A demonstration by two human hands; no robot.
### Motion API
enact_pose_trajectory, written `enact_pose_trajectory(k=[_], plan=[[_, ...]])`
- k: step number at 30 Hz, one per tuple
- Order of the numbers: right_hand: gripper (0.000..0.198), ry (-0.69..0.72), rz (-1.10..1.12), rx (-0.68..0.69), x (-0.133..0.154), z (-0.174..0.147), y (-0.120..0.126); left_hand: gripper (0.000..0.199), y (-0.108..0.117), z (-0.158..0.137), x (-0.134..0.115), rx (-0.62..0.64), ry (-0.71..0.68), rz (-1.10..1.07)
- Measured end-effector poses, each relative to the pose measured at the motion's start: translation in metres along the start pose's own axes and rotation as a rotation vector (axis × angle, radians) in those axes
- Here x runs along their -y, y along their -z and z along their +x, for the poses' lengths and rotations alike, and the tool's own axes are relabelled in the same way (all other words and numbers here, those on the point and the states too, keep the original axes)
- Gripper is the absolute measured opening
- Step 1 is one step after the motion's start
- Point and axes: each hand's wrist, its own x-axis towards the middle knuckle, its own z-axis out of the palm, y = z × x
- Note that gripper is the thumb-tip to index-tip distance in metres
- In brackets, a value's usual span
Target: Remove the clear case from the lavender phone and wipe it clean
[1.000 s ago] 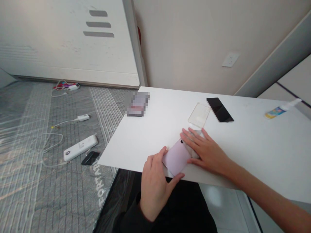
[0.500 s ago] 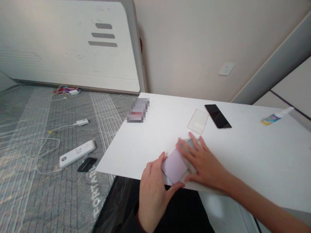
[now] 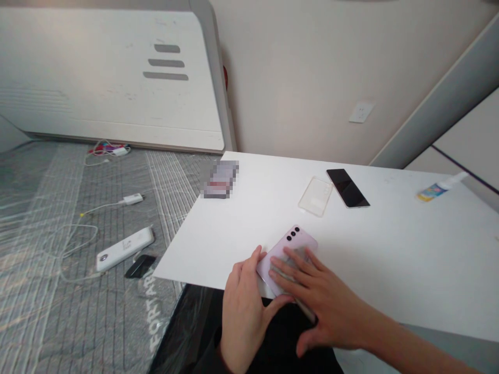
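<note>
From the head camera, a pale lilac smartphone point(image 3: 290, 249) lies back-up, three black camera lenses showing, at the near edge of the white rectangular table point(image 3: 409, 259). The left hand point(image 3: 244, 306) pinches the phone's near corner, thumb on one edge and fingers on the other, bracing it. The right hand point(image 3: 325, 306) lies flat and spread on the phone's near half, fingers extended; a grey cloth may be under the palm, but the view is too blurred to be sure.

To wipe well, the left hand should grip only the edges, since the phone's near end seems to overhang the table rim, and the right should press lightly and evenly, stroking toward the lenses.

Beyond the phone lies a clear plastic phone case point(image 3: 315, 196), and just beside that a black-screened smartphone point(image 3: 348, 188). Far right of the phone lies a small spray bottle with a blue and yellow label point(image 3: 438, 188).
</note>
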Motion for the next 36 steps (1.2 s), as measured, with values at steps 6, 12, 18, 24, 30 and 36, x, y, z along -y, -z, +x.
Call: enact_pose_trajectory(k=[6,12,18,24,30,36], plan=[[0.103,-0.033,0.009,-0.046,0.002,-0.005,-0.001,0.098,-0.001,-0.002,0.001,-0.006,-0.011,-0.008],[0.099,-0.012,-0.010,-0.068,0.004,0.004,-0.001,0.091,-0.001,-0.002,0.002,-0.021,-0.014,-0.021],[0.095,-0.025,0.006,-0.084,0.008,0.016,-0.001,0.096,-0.001,0.000,0.002,-0.021,-0.011,-0.017],[0.100,-0.015,0.022,-0.077,0.003,0.016,0.001,0.106,0.000,0.001,0.002,-0.009,0.010,-0.022],[0.105,-0.109,0.018,-0.062,0.014,0.018,-0.005,0.119,0.007,-0.001,0.001,0.085,0.043,-0.089],[0.099,-0.006,0.064,-0.041,0.010,0.013,-0.003,0.129,0.006,-0.006,0.004,0.024,0.039,-0.078]])
